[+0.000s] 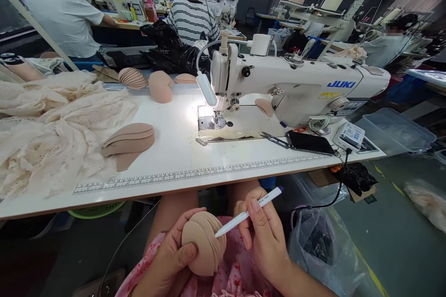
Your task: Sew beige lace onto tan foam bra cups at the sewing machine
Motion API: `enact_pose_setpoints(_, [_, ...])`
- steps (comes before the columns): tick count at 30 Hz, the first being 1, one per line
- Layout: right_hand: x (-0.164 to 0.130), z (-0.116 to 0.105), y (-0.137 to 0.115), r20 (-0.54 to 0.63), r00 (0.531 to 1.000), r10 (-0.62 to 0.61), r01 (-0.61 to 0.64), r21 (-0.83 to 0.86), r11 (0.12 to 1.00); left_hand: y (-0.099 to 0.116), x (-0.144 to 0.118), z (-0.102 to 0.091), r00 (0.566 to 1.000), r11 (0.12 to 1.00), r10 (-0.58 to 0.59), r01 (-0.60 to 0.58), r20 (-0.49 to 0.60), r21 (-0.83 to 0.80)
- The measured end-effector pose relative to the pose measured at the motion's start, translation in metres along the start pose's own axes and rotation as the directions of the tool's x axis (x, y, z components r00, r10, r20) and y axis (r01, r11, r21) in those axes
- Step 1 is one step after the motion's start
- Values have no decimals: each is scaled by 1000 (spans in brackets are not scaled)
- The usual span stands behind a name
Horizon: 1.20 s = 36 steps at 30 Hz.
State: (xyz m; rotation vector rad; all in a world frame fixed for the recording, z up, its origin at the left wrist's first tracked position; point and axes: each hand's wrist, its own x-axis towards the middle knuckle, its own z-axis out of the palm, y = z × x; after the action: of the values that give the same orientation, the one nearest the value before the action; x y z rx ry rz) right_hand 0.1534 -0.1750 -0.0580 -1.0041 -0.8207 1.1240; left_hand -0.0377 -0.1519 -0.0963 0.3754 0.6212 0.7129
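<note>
Above my lap, my left hand (pixel 174 253) grips a fanned stack of beige bra pads (pixel 200 246), its thumb lying across the front one. A white marker pen (pixel 240 217) with a purple end is pinched in my right hand (pixel 266 236). Its tip meets or nearly meets the edge of the stack; I cannot tell whether it touches. On the sewing table (pixel 174 160) in front lies another small pile of beige pads (pixel 130 139), beside cream lace fabric (pixel 62 125).
A JUKI sewing machine (pixel 296 76) stands on the table with its lamp lit. Thread snips (pixel 277 139) and a black phone (pixel 310 142) lie to its right. More pads (pixel 160 86) rest at the back. A plastic bag (pixel 327 246) hangs low right. Several people sit at machines beyond.
</note>
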Motion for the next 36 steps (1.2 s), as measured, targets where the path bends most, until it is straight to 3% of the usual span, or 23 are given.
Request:
enact_pose_setpoints(4, [-1,-1,2,-28,999,-21,22,37,999,2,0,3,1000,1000,2,-1,31,-10])
enact_pose_setpoints(15, [-9,0,5,-12,998,-54,54,-61,997,7,1,11,1000,1000,-16,16,3,4])
enact_pose_setpoints(20, [-10,3,6,36,998,-47,47,-25,999,6,3,10,1000,1000,-4,4,7,-22])
enact_pose_setpoints(26, [-6,3,5,-32,998,-49,50,11,999,4,2,8,1000,999,1,-1,-1,-38])
enact_pose_setpoints(32, [-7,4,6,37,999,-34,34,-5,999,3,3,6,1000,1000,9,-9,0,-24])
enact_pose_setpoints(36, [-5,6,5,-3,999,-43,43,14,999,3,2,6,999,1000,1,0,36,-24])
